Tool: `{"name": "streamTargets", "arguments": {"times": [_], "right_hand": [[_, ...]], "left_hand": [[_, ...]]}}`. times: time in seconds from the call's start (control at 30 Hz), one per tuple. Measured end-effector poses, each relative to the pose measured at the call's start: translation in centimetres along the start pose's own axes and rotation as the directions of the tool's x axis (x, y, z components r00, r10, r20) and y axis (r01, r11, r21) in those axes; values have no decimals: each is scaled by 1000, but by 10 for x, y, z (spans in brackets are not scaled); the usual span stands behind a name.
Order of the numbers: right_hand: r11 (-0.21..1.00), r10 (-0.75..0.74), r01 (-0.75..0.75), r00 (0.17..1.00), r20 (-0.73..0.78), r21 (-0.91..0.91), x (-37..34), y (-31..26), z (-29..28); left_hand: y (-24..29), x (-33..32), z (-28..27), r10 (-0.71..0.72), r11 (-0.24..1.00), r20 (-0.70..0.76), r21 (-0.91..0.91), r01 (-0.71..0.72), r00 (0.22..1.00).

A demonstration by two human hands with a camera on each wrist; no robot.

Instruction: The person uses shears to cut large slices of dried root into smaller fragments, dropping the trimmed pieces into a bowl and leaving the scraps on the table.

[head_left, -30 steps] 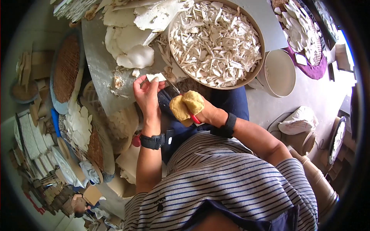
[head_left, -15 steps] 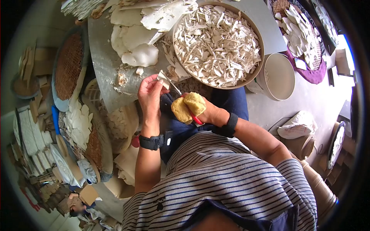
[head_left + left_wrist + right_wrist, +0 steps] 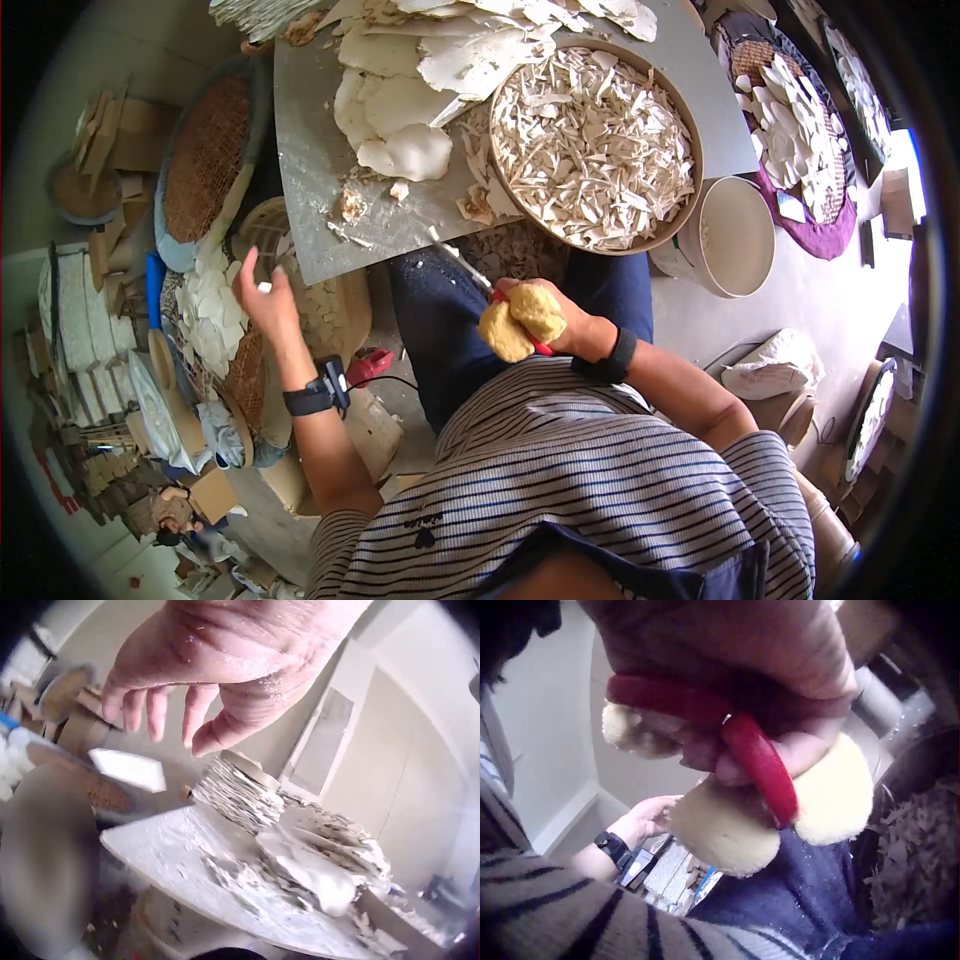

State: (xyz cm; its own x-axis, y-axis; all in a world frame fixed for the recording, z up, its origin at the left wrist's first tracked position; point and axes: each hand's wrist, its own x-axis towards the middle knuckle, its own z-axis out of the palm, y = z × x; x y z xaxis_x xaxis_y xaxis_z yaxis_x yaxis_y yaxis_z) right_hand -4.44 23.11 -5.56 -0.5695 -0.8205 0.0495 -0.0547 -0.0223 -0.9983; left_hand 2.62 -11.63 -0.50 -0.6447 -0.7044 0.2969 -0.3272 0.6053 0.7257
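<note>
Your L hand [image 3: 268, 305]: grip apart, angular flat white chip [image 3: 127, 769] just off its fingertips. R hand [image 3: 575, 325]: grip clamped on red-handled scissors [image 3: 541, 348] w/ fuzzy yellow padding [image 3: 505, 333], nr smooth grey counter [image 3: 320, 205] w/ round tray [image 3: 699, 150] of jagged off-white slivers [image 3: 595, 150].

Pale wall [image 3: 416, 761], grey floor [image 3: 695, 315], bright light [image 3: 905, 150] at head view's right edge.
</note>
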Motion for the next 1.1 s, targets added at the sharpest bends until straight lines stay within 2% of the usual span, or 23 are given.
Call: {"name": "streamTargets", "arguments": {"times": [0.03, 0.07, 0.1, 0.13, 0.17, 0.23, 0.27, 0.33, 0.37, 0.47, 0.5, 0.53, 0.57, 0.6, 0.63, 0.7, 0.77, 0.83, 0.87, 0.93, 1.0, 1.07, 1.1], "right_hand": [[996, -59, 56, 997, 47, 66, 1, -5, 2], [986, -116, 103, 989, 92, 134, 2, -8, 5], [983, -101, 79, 986, 130, 166, 2, -6, 8], [987, -45, 23, 989, 139, 159, 2, -8, 11], [988, 11, -33, 990, 144, 150, 1, -11, 13], [982, 82, -105, 986, 148, 154, -2, -13, 14], [978, 99, -124, 984, 150, 169, -4, -13, 13], [991, 71, -87, 986, 154, 102, -4, -16, 8], [988, 78, -95, 987, 139, 119, -4, -15, 6], [983, 78, -93, 992, 101, 156, -7, -14, 2], [987, 88, -99, 992, 89, 124, -8, -15, 1], [990, 100, -107, 992, 77, 95, -9, -14, 0], [992, 4, -14, 997, 79, 126, -8, -9, 1], [997, 60, -65, 993, 99, 51, -11, -8, -1], [931, 182, -202, 979, 95, 303, -10, -2, 5], [904, 197, -220, 975, 101, 367, -10, 6, 10], [1000, -19, 18, 993, 114, 7, -4, -7, 8], [997, 73, -75, 992, 99, 16, -4, -11, 9], [992, 121, -123, 988, 93, 20, -6, -12, 10], [978, 191, -196, 979, 72, 70, -10, -9, 9], [948, 309, -311, 950, 45, 74, -11, -15, 4], [963, 256, -258, 966, 29, 74, -15, -7, -1], [970, 231, -232, 973, 23, 77, -18, -3, -2]], "left_hand": [[17, 2, 7, 89, 990, -24, 108, -86, 996], [23, 4, 24, 111, 990, 89, 73, -118, 990], [40, 0, 45, 224, 966, 133, 99, -238, 965], [62, -4, 70, 222, 974, 201, 0, -227, 954], [74, -10, 99, 263, 964, 164, -87, -252, 951], [93, -20, 150, 251, 968, 190, -41, -247, 949], [98, -24, 171, 278, 940, 199, 146, -309, 940], [106, -29, 191, 251, 853, 182, 422, -306, 951], [107, -30, 191, 221, 848, 193, 446, -286, 956], [86, -20, 173, 194, 958, 205, 170, -230, 959], [70, -15, 163, 11, 967, 235, -250, 50, 972], [75, -12, 143, -9, 934, 154, -350, 63, 988], [61, -6, 130, -56, 928, 134, -359, 101, 989], [48, 0, 119, -103, 918, 115, -372, 139, 988], [47, 2, 112, -159, 898, 92, -401, 182, 983], [50, 2, 117, -40, 954, 113, -291, 71, 993], [73, -4, 131, 25, 975, 144, -223, 8, 989], [93, -9, 156, 144, 989, 165, 2, -146, 976], [107, -8, 164, 151, 965, 256, 173, -199, 955], [105, -19, 189, 206, 818, 152, 515, -255, 967], [100, -17, 187, 123, 900, 227, 386, -205, 966], [101, -9, 166, 55, 984, 314, 146, -106, 948], [81, -7, 164, 87, 996, 170, -19, -85, 982]]}}
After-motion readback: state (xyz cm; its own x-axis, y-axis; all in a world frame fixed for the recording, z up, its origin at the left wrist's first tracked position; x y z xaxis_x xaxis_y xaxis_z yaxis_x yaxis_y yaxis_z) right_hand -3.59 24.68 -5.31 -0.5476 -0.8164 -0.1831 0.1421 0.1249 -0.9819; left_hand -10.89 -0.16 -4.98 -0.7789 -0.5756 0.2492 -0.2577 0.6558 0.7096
